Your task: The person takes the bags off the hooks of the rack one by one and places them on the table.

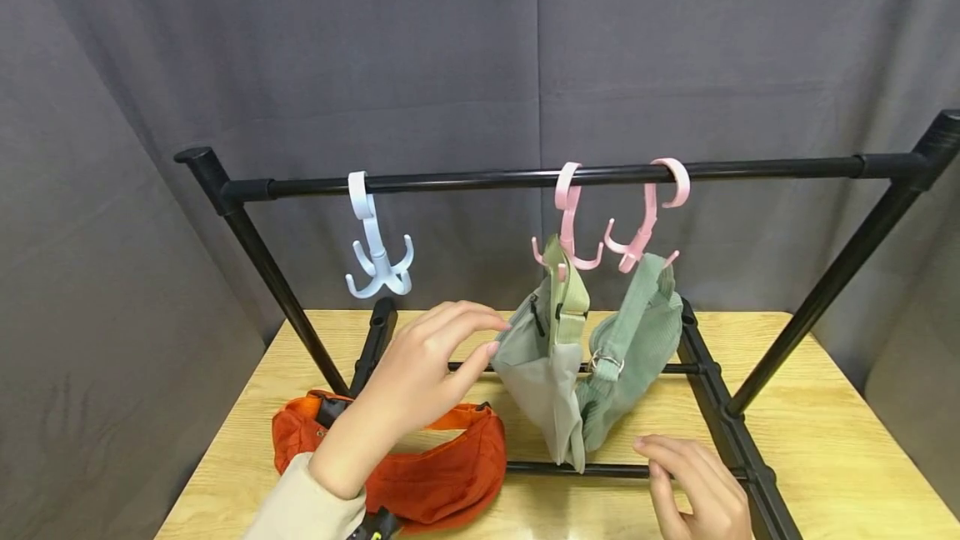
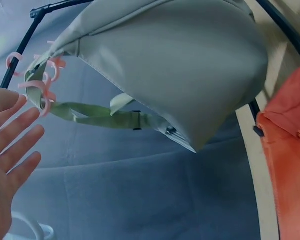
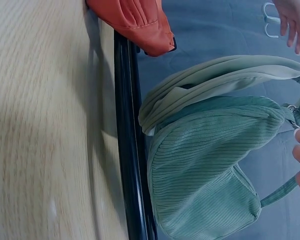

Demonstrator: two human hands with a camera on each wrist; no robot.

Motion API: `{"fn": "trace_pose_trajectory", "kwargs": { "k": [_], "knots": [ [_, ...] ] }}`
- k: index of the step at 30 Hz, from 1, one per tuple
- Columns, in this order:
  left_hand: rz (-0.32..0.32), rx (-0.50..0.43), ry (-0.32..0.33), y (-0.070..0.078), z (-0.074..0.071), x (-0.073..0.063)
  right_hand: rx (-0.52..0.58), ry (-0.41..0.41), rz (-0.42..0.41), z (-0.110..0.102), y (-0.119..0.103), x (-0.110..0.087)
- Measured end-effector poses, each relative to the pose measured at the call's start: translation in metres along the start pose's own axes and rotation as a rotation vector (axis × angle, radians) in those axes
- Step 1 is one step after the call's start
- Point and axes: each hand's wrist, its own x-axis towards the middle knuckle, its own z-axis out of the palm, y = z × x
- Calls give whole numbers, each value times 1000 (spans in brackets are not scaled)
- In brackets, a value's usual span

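A pale grey-green bag [image 1: 536, 390] hangs by its light green strap [image 1: 573, 298] from a pink hook hanger [image 1: 569, 211]. Right of it, a green corduroy bag [image 1: 648, 340] hangs from a second pink hanger [image 1: 649, 211]. My left hand [image 1: 420, 365] is just left of the pale bag, fingertips near its edge; the left wrist view shows those fingers [image 2: 21, 131] straight and holding nothing. Lower right, below the corduroy bag, is my right hand [image 1: 697, 486], fingers relaxed and nothing in them. On the table, an orange waist bag [image 1: 450, 486] lies partly behind my left forearm.
A black rack's top bar [image 1: 465, 182] carries the hangers, with a light blue hook hanger [image 1: 378, 261] at its left. The rack's slanted posts and lower bars frame the space over the wooden table [image 1: 840, 423]. Grey curtain [image 1: 450, 48] hangs behind.
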Motion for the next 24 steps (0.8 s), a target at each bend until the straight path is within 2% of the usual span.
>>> {"fn": "trace_pose_trajectory", "kwargs": {
  "k": [6,10,19,24],
  "knots": [
    [85,27,38,7,-1,15,-14,-19,28,-2,-1,-4],
    [134,59,41,10,-2,27,-16,-26,37,-3,-3,-4],
    [193,76,19,15,-7,47,-1,-25,28,-3,-4,-1],
    [237,72,73,20,-10,57,-10,-33,34,-3,-7,0]
  ]
}}
